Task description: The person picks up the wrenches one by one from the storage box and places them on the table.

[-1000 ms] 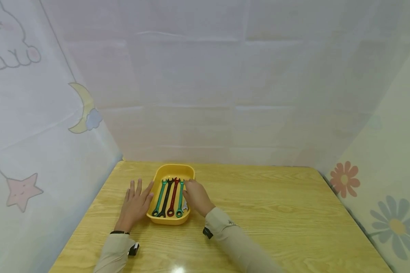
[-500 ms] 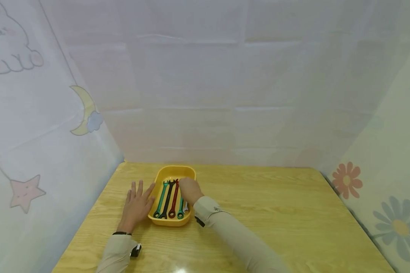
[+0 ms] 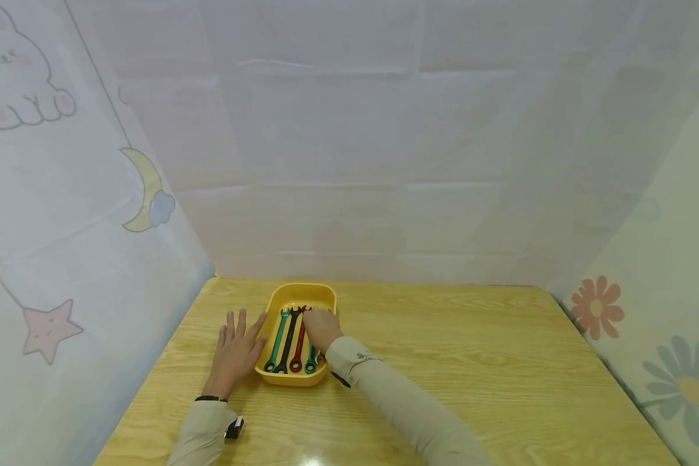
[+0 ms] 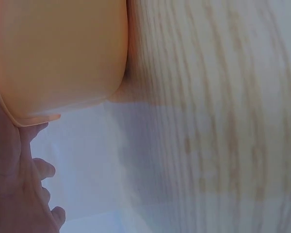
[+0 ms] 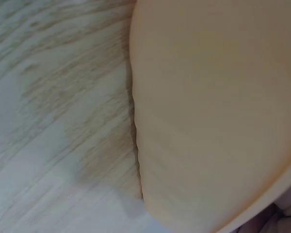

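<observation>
Yellow tray [image 3: 292, 380]: upright on the wooden desk [image 3: 501, 362], left of the desk's centre, long side running away from the person.
Tray contents: wrenches, laid side by side.
Wrench order, left to right: left green wrench [image 3: 277, 342], black wrench [image 3: 289, 339], red wrench [image 3: 298, 347], right green wrench [image 3: 311, 361], silver wrench [image 3: 319, 356].
Wrench orientation: ring ends of the red and both green wrenches at the near end of the tray.
Silver wrench visibility: near portion only.
Left hand [image 3: 233, 356]: released; fingers extended and spread, thumb side at the tray's left rim.
Right hand [image 3: 321, 327]: over the right part of the tray, covering the upper part of the right green wrench; fingertips hidden, so whether it grasps anything cannot be told.
Sleeves [image 3: 408, 401]: beige, on both arms.
Backdrop: pale sheeting printed with a moon [image 3: 145, 188], a star [image 3: 50, 330] and flowers [image 3: 597, 307].
</observation>
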{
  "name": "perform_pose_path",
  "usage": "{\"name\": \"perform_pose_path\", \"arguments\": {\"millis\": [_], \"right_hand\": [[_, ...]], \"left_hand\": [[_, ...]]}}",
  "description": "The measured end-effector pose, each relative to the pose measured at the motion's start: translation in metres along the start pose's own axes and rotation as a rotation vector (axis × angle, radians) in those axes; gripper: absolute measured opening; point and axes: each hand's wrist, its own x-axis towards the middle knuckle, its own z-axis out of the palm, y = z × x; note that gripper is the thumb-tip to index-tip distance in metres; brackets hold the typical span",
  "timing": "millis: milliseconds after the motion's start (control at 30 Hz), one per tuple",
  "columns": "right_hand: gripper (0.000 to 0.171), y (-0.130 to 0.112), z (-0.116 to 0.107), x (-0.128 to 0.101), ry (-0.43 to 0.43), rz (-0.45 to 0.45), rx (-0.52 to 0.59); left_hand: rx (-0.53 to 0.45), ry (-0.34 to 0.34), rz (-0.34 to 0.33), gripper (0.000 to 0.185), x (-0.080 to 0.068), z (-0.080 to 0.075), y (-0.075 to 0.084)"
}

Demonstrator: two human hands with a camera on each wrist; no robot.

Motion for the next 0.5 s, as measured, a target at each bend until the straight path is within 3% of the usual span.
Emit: {"name": "perform_pose_path", "arguments": {"millis": [500], "right_hand": [[0.025, -0.008, 0.013, 0.007, -0.032, 0.051, -0.055]], "left_hand": [[-0.009, -0.004, -0.027, 0.054, 0.001, 0.004, -0.004]]}}
